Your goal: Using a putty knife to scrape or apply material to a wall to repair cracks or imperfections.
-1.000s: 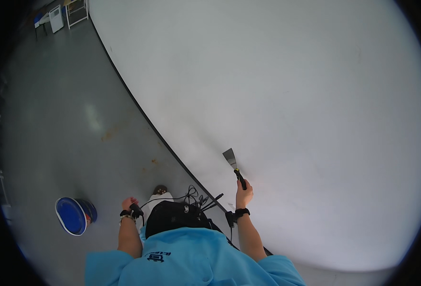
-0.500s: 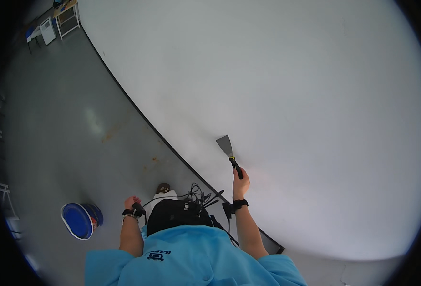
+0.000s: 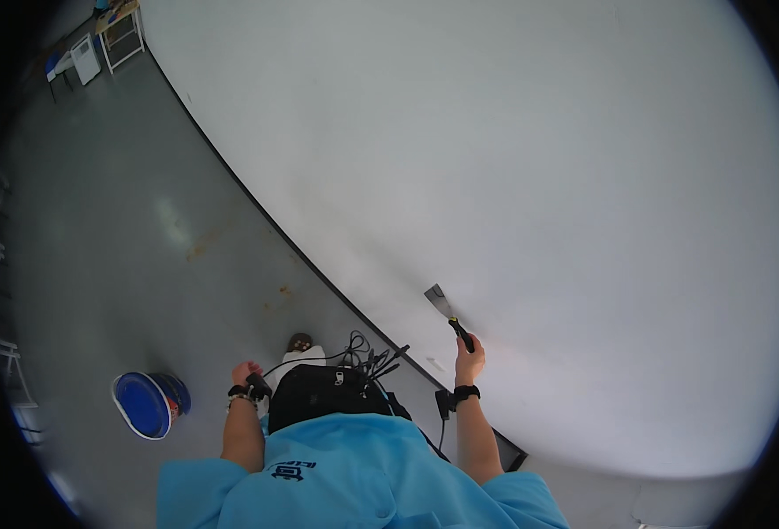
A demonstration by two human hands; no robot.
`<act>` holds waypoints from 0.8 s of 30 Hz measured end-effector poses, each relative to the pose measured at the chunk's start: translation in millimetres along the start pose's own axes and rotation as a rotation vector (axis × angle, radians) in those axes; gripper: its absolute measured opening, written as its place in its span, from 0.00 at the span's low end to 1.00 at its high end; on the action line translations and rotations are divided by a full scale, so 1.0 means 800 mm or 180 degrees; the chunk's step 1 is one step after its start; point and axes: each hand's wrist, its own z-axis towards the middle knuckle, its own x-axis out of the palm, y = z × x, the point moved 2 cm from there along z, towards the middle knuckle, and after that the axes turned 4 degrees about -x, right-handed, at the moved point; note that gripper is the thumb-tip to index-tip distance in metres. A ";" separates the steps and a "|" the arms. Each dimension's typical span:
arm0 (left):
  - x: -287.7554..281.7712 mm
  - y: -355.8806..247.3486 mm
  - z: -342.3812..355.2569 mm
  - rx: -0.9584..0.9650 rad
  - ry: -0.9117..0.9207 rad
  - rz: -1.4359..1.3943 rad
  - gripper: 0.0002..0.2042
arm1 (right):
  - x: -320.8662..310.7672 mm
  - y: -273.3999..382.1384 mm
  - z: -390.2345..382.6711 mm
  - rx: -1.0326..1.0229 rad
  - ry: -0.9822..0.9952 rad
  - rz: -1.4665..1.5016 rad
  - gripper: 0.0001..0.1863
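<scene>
Clamped around the dark handle of a putty knife [image 3: 447, 315], the right hand [image 3: 469, 361] is holding its metal blade up against the white wall [image 3: 513, 159]. Left hand [image 3: 246, 374] is curling shut on a small black object, too small to identify, above the grey floor [image 3: 107, 229]. Farther left, a blue bucket [image 3: 147, 403] is sitting on that floor.

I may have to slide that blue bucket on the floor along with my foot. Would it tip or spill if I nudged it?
The blue bucket looks wider than tall, so it would probably slide rather than tip on the smooth grey floor. Its top seems covered by a blue lid, so spilling looks unlikely. How full or heavy it is cannot be told.
</scene>
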 end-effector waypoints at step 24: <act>0.008 -0.037 -0.152 0.0083 -0.0645 -0.0061 0.14 | 0.144 0.158 0.150 -0.3504 0.2068 -0.2295 0.15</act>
